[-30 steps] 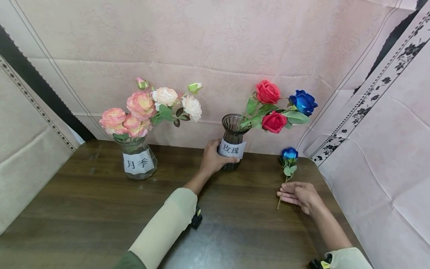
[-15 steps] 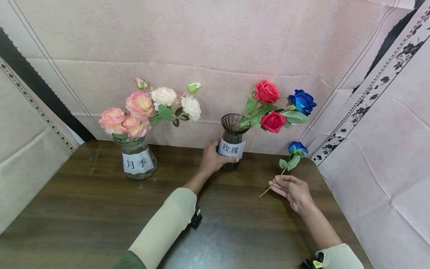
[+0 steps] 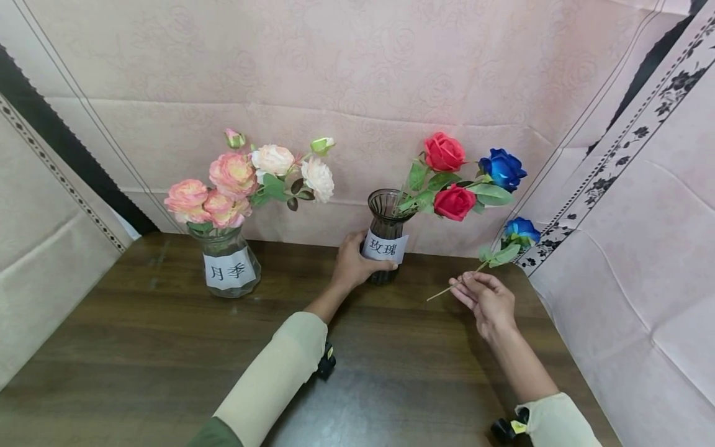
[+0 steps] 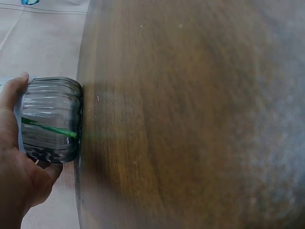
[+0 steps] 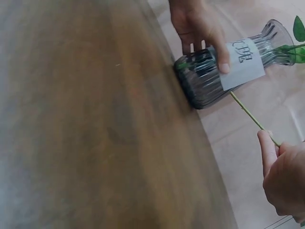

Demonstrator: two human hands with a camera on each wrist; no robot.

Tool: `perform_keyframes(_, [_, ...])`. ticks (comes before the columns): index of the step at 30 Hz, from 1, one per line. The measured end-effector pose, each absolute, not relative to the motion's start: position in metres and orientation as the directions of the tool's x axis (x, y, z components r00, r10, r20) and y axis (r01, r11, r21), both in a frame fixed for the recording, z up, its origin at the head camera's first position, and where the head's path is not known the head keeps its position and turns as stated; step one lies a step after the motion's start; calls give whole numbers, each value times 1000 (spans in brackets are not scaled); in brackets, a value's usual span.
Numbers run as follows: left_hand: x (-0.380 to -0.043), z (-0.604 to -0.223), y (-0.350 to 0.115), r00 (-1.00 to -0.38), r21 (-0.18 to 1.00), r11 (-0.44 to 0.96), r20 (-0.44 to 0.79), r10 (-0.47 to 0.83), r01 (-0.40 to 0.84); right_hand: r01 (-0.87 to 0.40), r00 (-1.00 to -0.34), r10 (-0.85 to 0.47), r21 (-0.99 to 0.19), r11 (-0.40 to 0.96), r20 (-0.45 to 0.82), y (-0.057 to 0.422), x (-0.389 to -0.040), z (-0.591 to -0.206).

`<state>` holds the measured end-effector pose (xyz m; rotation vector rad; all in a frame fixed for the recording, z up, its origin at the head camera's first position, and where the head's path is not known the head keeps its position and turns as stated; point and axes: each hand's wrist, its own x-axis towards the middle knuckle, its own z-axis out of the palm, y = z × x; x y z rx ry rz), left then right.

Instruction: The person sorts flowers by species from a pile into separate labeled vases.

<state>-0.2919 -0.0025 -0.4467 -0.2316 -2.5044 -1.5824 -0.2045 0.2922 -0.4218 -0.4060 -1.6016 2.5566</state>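
Observation:
My left hand (image 3: 354,264) grips the lower body of a dark glass vase (image 3: 389,225) with a white paper label, thumb across its front. Two red roses (image 3: 445,153) and a blue rose (image 3: 503,169) lean out of the vase to the right. Through the glass in the left wrist view shows a green stem end (image 4: 62,130). To the right, my right hand (image 3: 487,302) pinches the stem of a single blue rose (image 3: 521,231) between thumb and fingers. Its bloom tilts up and right, and the bare stem end (image 5: 243,106) points left toward the vase.
A clear glass vase (image 3: 231,267) with a white label stands at the left, holding pink roses (image 3: 233,175) and cream ones (image 3: 274,160). A pale patterned cloth (image 3: 346,74) hangs behind and beside the brown wooden table (image 3: 391,372).
My right hand has lifted the single blue rose and shifted slightly left. The stem has swung from nearly upright to slanted, its lower end now left. My left hand keeps its grip on the vase.

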Motion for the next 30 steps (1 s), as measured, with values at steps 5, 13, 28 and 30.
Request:
perform_keyframes(5, [-292, -447, -2, -975, 880, 424, 220, 38, 215, -10, -956, 262, -872, -489, -136, 290, -210, -413])
perform_keyframes(13, [-293, -448, -3, -976, 883, 420, 216, 35, 211, -133, -954, 296, -809, -572, -53, 283, -218, -397])
perform_keyframes(28, [-293, -449, -2, -977, 882, 427, 209, 30, 202, -282, -939, 337, -700, -656, 63, 252, -229, -361])
perform_keyframes(30, [-293, -449, -2, -977, 881, 428, 209, 32, 202, -293, -938, 340, -684, -668, 70, 246, -231, -357])
